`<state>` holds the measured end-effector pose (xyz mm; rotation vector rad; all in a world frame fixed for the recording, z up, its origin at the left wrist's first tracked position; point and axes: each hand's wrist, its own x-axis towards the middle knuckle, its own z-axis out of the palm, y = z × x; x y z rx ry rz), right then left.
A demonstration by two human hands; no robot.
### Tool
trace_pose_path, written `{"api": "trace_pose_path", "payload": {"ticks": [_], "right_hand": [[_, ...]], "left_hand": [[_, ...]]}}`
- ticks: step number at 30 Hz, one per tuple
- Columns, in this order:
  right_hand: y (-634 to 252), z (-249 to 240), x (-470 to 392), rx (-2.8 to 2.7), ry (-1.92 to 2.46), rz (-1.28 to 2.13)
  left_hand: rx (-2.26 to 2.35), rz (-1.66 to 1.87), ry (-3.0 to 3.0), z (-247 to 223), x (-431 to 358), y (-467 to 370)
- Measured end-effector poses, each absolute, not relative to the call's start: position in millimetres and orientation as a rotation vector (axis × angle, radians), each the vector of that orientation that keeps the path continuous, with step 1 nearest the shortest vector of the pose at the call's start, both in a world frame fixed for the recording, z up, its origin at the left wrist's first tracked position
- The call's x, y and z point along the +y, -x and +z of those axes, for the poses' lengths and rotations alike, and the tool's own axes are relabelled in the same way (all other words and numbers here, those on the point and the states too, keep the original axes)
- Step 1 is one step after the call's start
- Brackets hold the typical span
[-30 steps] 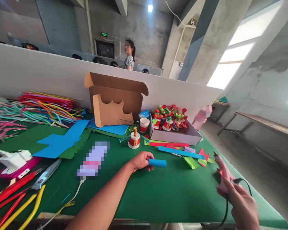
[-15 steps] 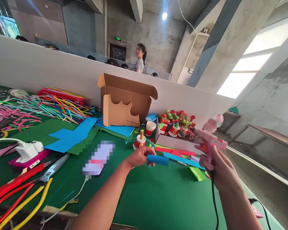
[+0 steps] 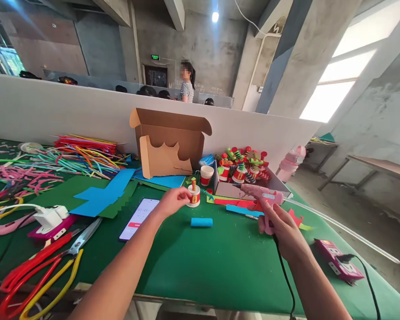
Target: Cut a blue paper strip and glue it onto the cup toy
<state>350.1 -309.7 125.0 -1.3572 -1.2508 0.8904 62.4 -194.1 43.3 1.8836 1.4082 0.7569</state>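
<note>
My left hand (image 3: 175, 201) is closed, its fingertips pinched at the left side of a small paper cup figure (image 3: 194, 199), whose coloured folded-paper neck stands upright on top. Which part of it they grip is hidden. A green paper spring arm (image 3: 206, 193) sticks out on its right. In front lies a blue paper tube (image 3: 202, 222), apart from both hands. My right hand (image 3: 280, 222) is wrapped round a pink hot glue gun (image 3: 262, 193), nozzle pointing left; a long clear glue stick (image 3: 340, 227) sticks out of its back.
A box (image 3: 231, 190) of finished cup figures stands behind, beside stacked paper cups (image 3: 206, 175) and an open cardboard box (image 3: 170, 129). Scissors (image 3: 85, 238), a phone (image 3: 140, 218) and a power strip (image 3: 50, 229) lie left. Another power strip (image 3: 340, 262) sits right, near the table edge.
My left hand has let go of the blue tube, which now lies on the table, and has moved to the cup figure. The glue gun has moved left and is turned more level.
</note>
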Motion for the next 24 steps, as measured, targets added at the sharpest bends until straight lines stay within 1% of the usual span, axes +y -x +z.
{"api": "trace_pose_path", "payload": {"ticks": [2, 5, 10, 13, 17, 20, 22, 24], "right_hand": [[-350.3, 124.3, -316.8, -1.231, 1.352, 0.891], [-350.7, 124.1, -327.9, -1.212, 1.343, 0.895], [-364.0, 124.3, -346.3, -1.225, 1.379, 0.904], [-376.9, 124.7, -357.8, -1.235, 1.394, 0.912], [-391.9, 123.4, -372.7, -1.194, 1.407, 0.867], [-399.3, 119.8, -383.3, -1.147, 1.390, 0.834], [-401.3, 116.8, -390.2, -1.105, 1.366, 0.846], [-400.3, 113.6, -396.3, -1.062, 1.347, 0.861]], "left_hand": [[1.605, 0.858, -1.867, 47.3, -182.8, -69.0], [1.799, 0.887, -1.883, 47.9, -170.8, -88.2], [1.919, 0.816, -1.872, 47.5, -165.5, -111.6], [1.945, 0.797, -1.848, 55.8, -167.0, -112.4], [1.833, 0.817, -1.930, 80.4, -179.4, -106.0], [1.505, 0.848, -1.966, 98.2, -203.3, -105.1], [1.377, 0.838, -1.932, 102.1, -225.8, -108.8], [1.382, 0.792, -1.938, 97.3, -250.5, -115.2]]}}
